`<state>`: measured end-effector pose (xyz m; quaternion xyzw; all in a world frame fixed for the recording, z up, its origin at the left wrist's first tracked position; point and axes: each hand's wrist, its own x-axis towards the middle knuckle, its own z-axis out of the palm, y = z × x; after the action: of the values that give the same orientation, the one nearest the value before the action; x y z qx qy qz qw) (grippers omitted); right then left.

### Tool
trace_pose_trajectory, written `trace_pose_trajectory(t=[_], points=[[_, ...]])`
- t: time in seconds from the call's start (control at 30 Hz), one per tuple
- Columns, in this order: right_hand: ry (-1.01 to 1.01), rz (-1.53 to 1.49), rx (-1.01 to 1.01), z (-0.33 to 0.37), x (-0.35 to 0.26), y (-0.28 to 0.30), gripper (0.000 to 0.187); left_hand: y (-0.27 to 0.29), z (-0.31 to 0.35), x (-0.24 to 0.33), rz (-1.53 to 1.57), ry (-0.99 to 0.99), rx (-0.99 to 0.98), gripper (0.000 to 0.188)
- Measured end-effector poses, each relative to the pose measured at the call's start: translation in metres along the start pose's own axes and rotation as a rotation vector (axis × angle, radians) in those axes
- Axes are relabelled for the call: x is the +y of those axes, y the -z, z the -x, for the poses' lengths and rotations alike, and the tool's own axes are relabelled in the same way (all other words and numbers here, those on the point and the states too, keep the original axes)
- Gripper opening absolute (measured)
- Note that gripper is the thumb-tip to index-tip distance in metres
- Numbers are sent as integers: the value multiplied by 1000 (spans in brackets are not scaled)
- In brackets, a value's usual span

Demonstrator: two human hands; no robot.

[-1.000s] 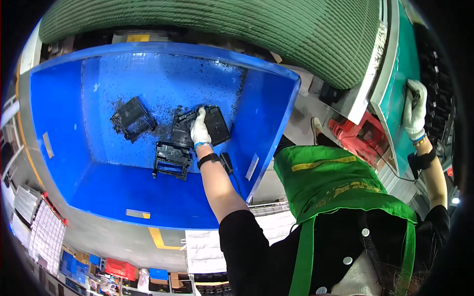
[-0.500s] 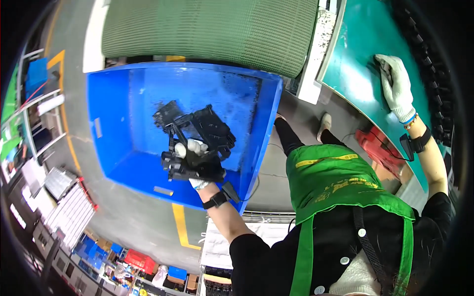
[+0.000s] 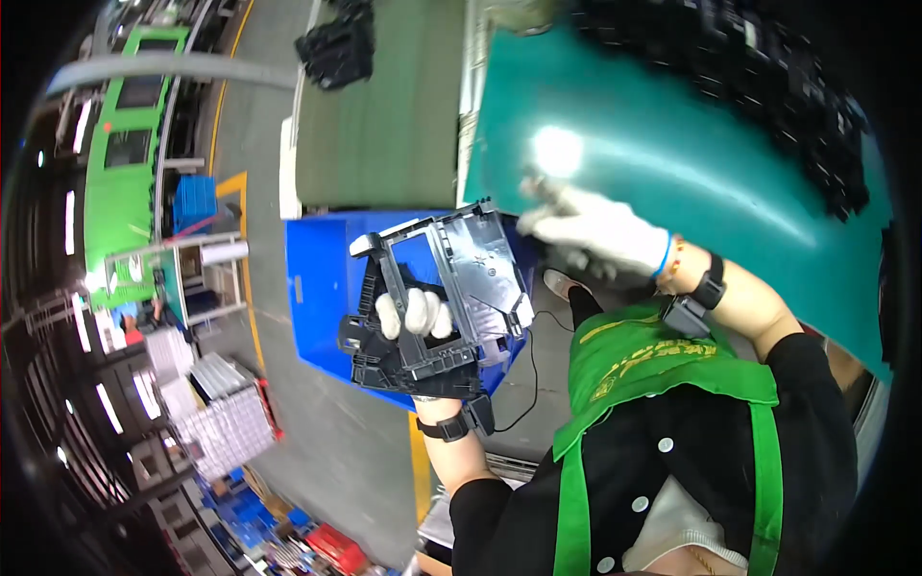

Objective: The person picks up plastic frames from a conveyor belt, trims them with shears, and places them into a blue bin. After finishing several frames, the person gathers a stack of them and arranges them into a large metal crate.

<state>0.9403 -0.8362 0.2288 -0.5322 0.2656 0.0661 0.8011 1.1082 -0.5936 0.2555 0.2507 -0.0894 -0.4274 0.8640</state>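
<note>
A black plastic frame part (image 3: 480, 264), with a rectangular opening and a shiny inner plate, is lifted over the blue bin (image 3: 322, 331). My left hand (image 3: 415, 315), in a white glove, grips it with the fingers curled through the opening. More black plastic sits under and beside that hand; whether it belongs to the same part I cannot tell. My right hand (image 3: 605, 232), gloved too, hangs over the near edge of the green table (image 3: 663, 154). Its fingers are slightly blurred but look apart, and I see nothing held in them.
A green conveyor belt (image 3: 379, 144) runs beyond the bin, with a black plastic part (image 3: 336, 48) on it. Many similar black parts (image 3: 759, 86) line the table's far side. A thin cable (image 3: 531, 379) loops beside the bin. White stacked goods (image 3: 226, 422) stand on the floor to the left.
My left hand has raised the black part from inside the bin, and its frame and shiny plate now show. The right hand has come leftward toward it. The view has swung round.
</note>
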Motion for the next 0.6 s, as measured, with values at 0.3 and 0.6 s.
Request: trace_pose_trajectory(t=[0.3,0.6], points=[[-30,-339,310,111,42,57,66,-46,-47,-82,-601,383,20,23],[146,-386,819,199,115,121,54,-29,-152,-117,-503,69,-97,40]])
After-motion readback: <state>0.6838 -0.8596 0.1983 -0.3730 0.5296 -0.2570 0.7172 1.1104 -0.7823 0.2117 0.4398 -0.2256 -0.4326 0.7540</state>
